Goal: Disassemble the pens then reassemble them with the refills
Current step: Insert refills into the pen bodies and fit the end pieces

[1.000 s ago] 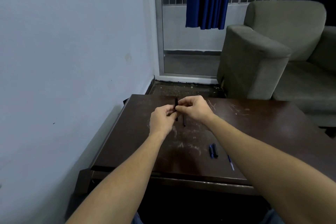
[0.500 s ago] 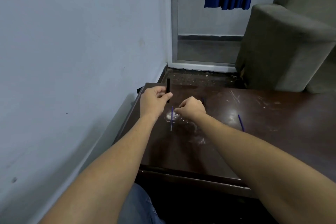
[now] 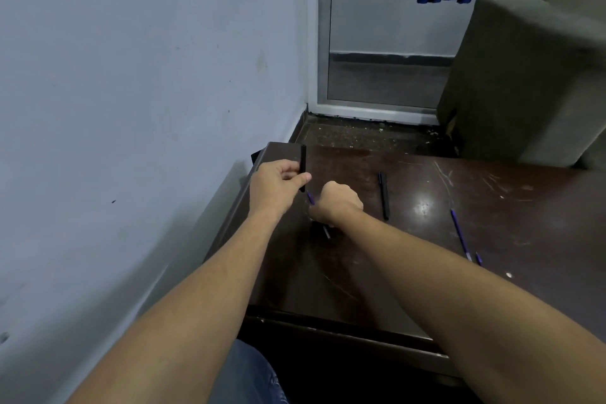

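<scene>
Head view: your left hand (image 3: 278, 185) pinches a black pen barrel (image 3: 303, 161) upright between thumb and fingers, near the table (image 3: 426, 289)'s far left corner. Just beside it, your right hand (image 3: 337, 202), fingers curled, seems to grip a purple refill (image 3: 310, 198) low over the tabletop. A second pen (image 3: 383, 195) and a loose refill (image 3: 459, 233) lie to the right.

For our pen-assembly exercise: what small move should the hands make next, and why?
Probably slide the purple refill in the right hand up into the black barrel that the left hand holds upright: the refill's upper end sits just below the barrel's lower end, apart from it.
</scene>
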